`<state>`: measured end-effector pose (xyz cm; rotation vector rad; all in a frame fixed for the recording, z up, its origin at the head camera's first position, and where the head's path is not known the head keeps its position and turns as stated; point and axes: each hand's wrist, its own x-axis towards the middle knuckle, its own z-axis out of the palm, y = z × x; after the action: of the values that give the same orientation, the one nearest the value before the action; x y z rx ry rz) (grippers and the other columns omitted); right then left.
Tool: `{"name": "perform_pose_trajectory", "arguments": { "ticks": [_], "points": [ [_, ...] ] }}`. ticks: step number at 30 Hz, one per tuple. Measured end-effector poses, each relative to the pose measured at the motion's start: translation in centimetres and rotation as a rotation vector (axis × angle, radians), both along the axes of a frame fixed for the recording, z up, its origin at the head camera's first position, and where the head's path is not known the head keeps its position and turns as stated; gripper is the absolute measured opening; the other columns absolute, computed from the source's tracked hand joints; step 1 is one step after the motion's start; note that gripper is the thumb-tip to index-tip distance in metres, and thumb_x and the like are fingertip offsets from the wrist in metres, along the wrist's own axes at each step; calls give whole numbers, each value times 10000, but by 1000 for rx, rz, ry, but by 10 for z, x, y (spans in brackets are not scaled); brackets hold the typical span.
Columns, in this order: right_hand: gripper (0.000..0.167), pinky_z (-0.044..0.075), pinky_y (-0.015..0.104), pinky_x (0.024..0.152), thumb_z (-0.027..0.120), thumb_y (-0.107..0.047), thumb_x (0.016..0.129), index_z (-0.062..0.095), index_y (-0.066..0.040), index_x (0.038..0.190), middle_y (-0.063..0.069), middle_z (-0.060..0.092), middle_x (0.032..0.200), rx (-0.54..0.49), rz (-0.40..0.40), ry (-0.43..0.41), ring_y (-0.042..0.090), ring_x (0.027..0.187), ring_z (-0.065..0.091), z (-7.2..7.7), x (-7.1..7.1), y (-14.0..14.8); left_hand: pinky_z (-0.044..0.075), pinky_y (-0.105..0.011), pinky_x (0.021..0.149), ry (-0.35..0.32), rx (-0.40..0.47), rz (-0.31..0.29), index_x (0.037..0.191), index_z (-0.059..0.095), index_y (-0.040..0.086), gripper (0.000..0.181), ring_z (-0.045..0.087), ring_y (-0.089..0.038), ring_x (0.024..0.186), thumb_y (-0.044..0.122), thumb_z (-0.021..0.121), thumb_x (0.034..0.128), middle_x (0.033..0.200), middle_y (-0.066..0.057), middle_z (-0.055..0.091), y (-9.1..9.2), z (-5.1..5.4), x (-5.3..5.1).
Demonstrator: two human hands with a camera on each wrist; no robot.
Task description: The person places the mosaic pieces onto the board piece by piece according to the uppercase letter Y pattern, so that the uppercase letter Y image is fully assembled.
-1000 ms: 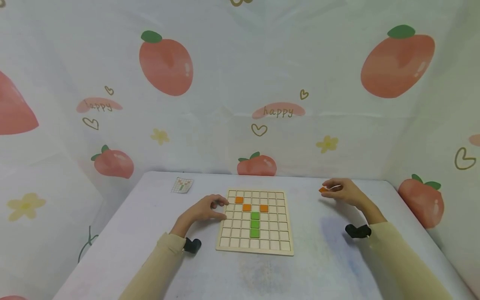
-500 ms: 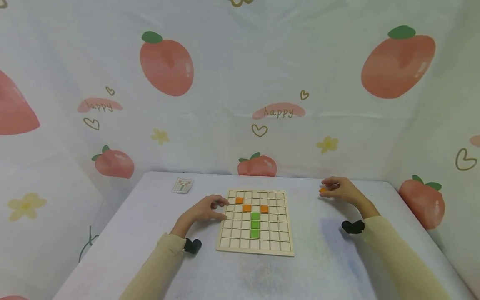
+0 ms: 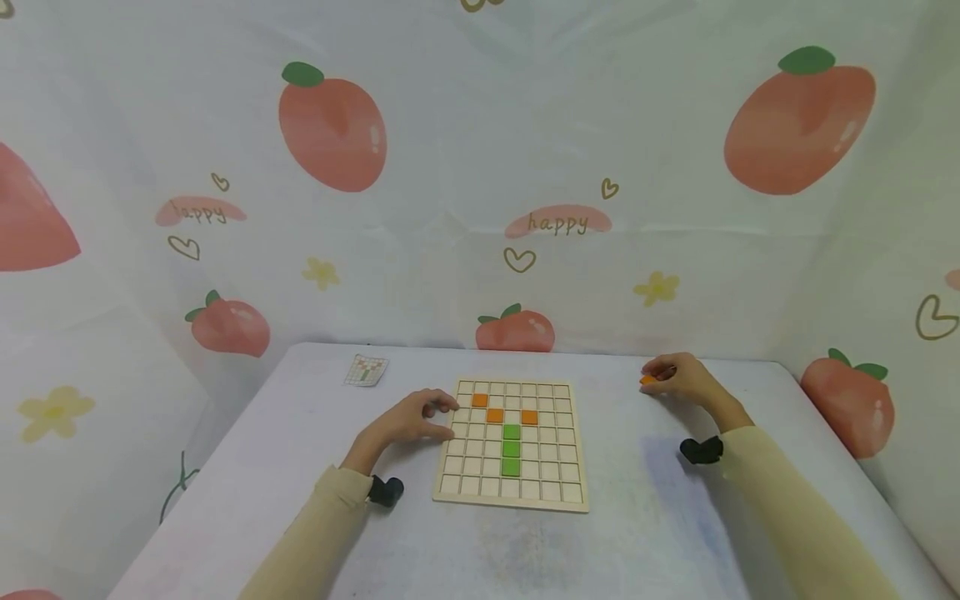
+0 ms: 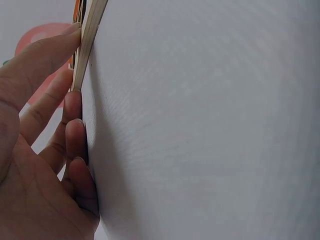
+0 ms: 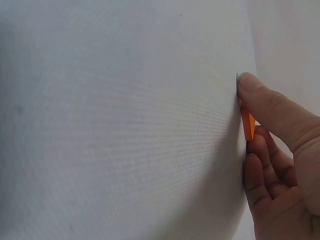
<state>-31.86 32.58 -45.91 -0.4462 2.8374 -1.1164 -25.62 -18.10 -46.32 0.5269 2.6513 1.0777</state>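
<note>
A wooden grid board lies on the white table, with orange tiles and green tiles set in some of its squares. At its left edge rests my left hand; the thumb and a fingertip touch the board's rim in the left wrist view. Well to the right of the board, my right hand pinches an orange tile between thumb and fingers, low at the tabletop. The fingers partly hide that tile.
A small paper card printed with a coloured grid pattern lies at the back left of the table. Behind the table hangs a fruit-printed cloth. A dark green cord shows beyond the left table edge.
My right wrist and forearm have shifted slightly left, while the fingers stay at the orange tile in almost the same place. My left hand and the board have kept still.
</note>
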Motion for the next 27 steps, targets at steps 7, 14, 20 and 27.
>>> {"name": "perform_pose_trajectory", "arguments": {
  "ticks": [7,14,20,27],
  "points": [
    [286,496,333,724,848,-124,842,745,51,1044,109,709,960,3,11,-1,238,842,604,0,0,0,445,-421,916,0,0,9,1187,699,120,433,521,-221,995,180,882,799,1081,13,612,1,0,0],
    [262,504,255,733,840,-82,844,742,62,1039,120,737,947,-36,33,24,258,864,656,0,0,-1,450,-415,924,10,-6,5,1183,698,121,430,525,-214,993,178,883,799,1081,16,612,1,-2,-1],
    [294,494,232,732,832,-64,846,721,91,1069,127,730,955,-56,23,26,251,863,642,2,0,-2,449,-418,917,5,-4,3,1179,698,114,430,522,-220,985,175,884,796,1072,11,611,1,-1,-2],
    [315,495,209,737,817,-58,860,705,108,1102,153,723,1000,-93,24,4,255,892,642,4,3,-2,447,-421,903,7,-10,6,1181,699,110,436,518,-221,978,184,886,794,1065,12,610,1,-1,0]
  ]
}}
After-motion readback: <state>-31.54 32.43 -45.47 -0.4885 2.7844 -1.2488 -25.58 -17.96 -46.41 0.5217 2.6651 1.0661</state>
